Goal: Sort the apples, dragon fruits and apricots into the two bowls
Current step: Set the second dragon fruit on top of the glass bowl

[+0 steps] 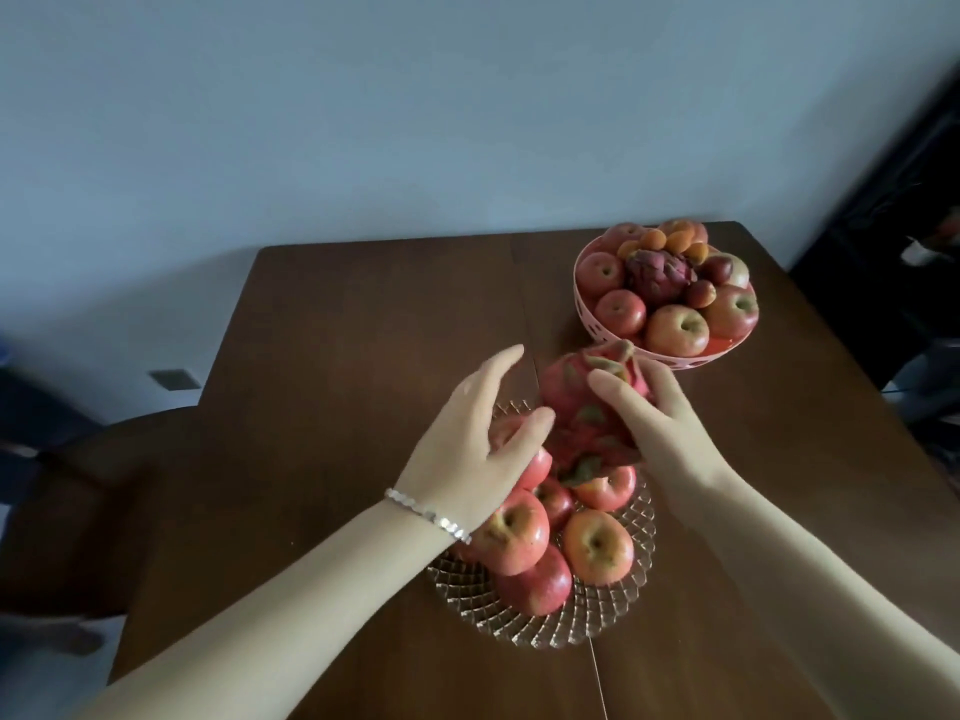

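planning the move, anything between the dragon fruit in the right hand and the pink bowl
Nothing visible. Only bare table lies between the dragon fruit that the right hand grips and the pink bowl, though apples already fill that bowl's near side.

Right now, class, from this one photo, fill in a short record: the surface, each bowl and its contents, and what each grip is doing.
surface: brown wooden table
near bowl: glass bowl, holding apples
far bowl: pink bowl, holding more apples, apricots and a dark dragon fruit
right-hand grip: fingers curled round a pink dragon fruit at the glass bowl's far side
left-hand grip: open, fingers spread over the glass bowl's apples
extra: bracelet on left wrist
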The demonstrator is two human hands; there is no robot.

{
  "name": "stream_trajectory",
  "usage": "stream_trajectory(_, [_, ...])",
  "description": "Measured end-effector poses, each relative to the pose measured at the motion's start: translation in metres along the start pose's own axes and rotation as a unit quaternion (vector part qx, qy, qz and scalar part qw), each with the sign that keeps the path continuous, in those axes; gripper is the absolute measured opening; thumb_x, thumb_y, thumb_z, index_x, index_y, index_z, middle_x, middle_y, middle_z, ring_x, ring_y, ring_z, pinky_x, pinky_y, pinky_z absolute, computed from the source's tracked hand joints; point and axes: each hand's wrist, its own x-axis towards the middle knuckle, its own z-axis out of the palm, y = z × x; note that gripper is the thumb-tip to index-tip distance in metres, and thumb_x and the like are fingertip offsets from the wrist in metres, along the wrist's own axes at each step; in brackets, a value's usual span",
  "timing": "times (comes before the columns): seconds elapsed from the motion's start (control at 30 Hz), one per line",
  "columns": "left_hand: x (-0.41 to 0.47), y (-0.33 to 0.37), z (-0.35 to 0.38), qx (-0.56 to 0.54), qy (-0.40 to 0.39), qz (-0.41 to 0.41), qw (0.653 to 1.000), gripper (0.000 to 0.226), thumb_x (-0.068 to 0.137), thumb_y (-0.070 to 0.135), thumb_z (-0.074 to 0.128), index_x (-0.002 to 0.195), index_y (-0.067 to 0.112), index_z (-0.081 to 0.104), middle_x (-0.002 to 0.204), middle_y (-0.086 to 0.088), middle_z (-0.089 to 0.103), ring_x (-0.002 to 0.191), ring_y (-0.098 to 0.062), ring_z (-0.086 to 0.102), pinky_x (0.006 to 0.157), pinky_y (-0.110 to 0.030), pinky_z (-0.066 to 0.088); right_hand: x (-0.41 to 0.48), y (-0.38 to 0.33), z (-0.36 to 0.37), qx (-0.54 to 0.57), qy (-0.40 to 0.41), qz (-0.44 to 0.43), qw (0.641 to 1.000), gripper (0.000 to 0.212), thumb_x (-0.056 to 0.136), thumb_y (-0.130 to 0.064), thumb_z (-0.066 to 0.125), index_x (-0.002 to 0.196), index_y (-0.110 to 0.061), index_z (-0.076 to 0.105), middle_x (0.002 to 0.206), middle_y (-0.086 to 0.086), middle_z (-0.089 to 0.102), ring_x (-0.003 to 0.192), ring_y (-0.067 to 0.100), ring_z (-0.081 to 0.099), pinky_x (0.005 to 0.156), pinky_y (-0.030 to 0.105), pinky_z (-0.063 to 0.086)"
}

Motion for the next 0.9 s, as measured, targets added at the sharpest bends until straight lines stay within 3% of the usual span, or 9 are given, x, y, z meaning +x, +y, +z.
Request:
stream_trajectory(0.07, [-0.01, -0.012, 0.015, 0.106, 0.001, 0.034, 0.994, 0.051, 0.094, 0.039, 0.04, 0.142, 0.032, 0.027, 0.152, 0.009, 0.025, 0.136, 0.002, 0.014, 0.112, -0.018, 0.018, -0.002, 0.015, -0.022, 0.006, 0.039, 0.074, 0.996, 0.06, 0.064, -0.054, 0.067, 0.111, -0.02, 0.053, 0.109, 0.006, 0.064, 0.095, 0.023, 0.066, 0.082, 0.047, 0.056])
stream_trajectory(0.17, [-0.022, -0.037, 0.041, 0.232, -0.073, 0.013, 0.97, 0.05, 0.098, 0.039, 0.026, 0.146, 0.031, 0.015, 0.157, 0.009, 0.0, 0.144, -0.009, -0.007, 0.115, -0.03, 0.002, -0.003, 0.039, -0.035, -0.056, 0.06, 0.133, 0.988, 0.042, 0.075, -0.045, 0.065, 0.103, -0.016, 0.055, 0.095, 0.007, 0.064, 0.087, 0.025, 0.066, 0.074, 0.05, 0.058])
stream_trajectory(0.3, [-0.027, -0.059, 0.054, 0.267, -0.112, -0.018, 0.957, 0.052, 0.098, 0.037, 0.019, 0.146, 0.036, -0.004, 0.149, 0.018, -0.022, 0.136, -0.004, -0.024, 0.117, -0.035, 0.004, -0.011, 0.064, -0.018, -0.176, 0.034, 0.105, 0.978, 0.036, 0.071, -0.049, 0.066, 0.094, -0.024, 0.056, 0.097, 0.005, 0.064, 0.083, 0.017, 0.062, 0.07, 0.033, 0.054])
stream_trajectory(0.4, [-0.028, -0.064, 0.056, 0.269, -0.115, -0.01, 0.956, 0.054, 0.099, 0.034, 0.02, 0.145, 0.037, -0.007, 0.144, 0.022, -0.026, 0.134, -0.002, -0.027, 0.116, -0.033, 0.006, -0.013, 0.072, -0.001, -0.242, 0.016, 0.11, 0.964, 0.043, 0.071, -0.058, 0.056, 0.1, -0.026, 0.059, 0.109, 0.01, 0.056, 0.096, 0.024, 0.057, 0.078, 0.034, 0.051])
stream_trajectory(0.53, [-0.028, -0.067, 0.058, 0.259, -0.11, -0.009, 0.96, 0.054, 0.098, 0.033, 0.02, 0.144, 0.04, -0.008, 0.144, 0.025, -0.025, 0.134, -0.001, -0.028, 0.115, -0.033, 0.005, -0.012, 0.073, 0.003, -0.38, 0.044, 0.108, 0.918, 0.066, 0.074, -0.066, 0.045, 0.127, -0.026, 0.046, 0.12, 0.008, 0.042, 0.12, 0.029, 0.033, 0.089, 0.04, 0.04])
stream_trajectory(0.7, [-0.029, -0.066, 0.058, 0.167, -0.096, -0.011, 0.981, 0.057, 0.097, 0.034, 0.031, 0.139, 0.048, -0.005, 0.148, 0.02, -0.02, 0.137, -0.002, -0.022, 0.115, -0.037, 0.006, -0.009, 0.067, 0.001, -0.274, 0.012, 0.183, 0.944, 0.081, 0.071, -0.073, 0.05, 0.135, -0.025, 0.036, 0.137, 0.014, 0.033, 0.13, 0.034, 0.027, 0.104, 0.047, 0.029])
stream_trajectory(0.8, [-0.029, -0.065, 0.052, 0.041, 0.035, -0.154, 0.987, 0.065, 0.089, 0.05, 0.041, 0.143, 0.043, 0.005, 0.157, 0.002, -0.008, 0.145, -0.018, -0.007, 0.115, -0.043, 0.008, -0.005, 0.067, -0.018, -0.234, 0.057, 0.165, 0.956, 0.085, 0.072, -0.074, 0.048, 0.141, -0.028, 0.029, 0.146, 0.015, 0.024, 0.135, 0.036, 0.02, 0.108, 0.051, 0.023])
stream_trajectory(0.83, [-0.028, -0.063, 0.048, -0.02, 0.071, -0.241, 0.968, 0.071, 0.088, 0.053, 0.044, 0.146, 0.036, 0.007, 0.158, -0.004, -0.006, 0.145, -0.022, -0.002, 0.115, -0.045, 0.01, -0.003, 0.069, -0.026, -0.22, 0.066, 0.177, 0.957, 0.089, 0.071, -0.076, 0.046, 0.143, -0.027, 0.024, 0.149, 0.015, 0.022, 0.137, 0.036, 0.02, 0.108, 0.052, 0.023])
stream_trajectory(0.9, [-0.023, -0.064, 0.04, -0.157, 0.091, -0.411, 0.893, 0.081, 0.085, 0.059, 0.046, 0.148, 0.027, 0.006, 0.158, -0.008, 0.001, 0.144, -0.027, 0.009, 0.114, -0.046, 0.012, -0.002, 0.076, -0.038, -0.183, 0.037, 0.24, 0.953, 0.107, 0.063, -0.084, 0.043, 0.146, -0.022, 0.018, 0.152, 0.016, 0.021, 0.137, 0.035, 0.025, 0.109, 0.053, 0.023])
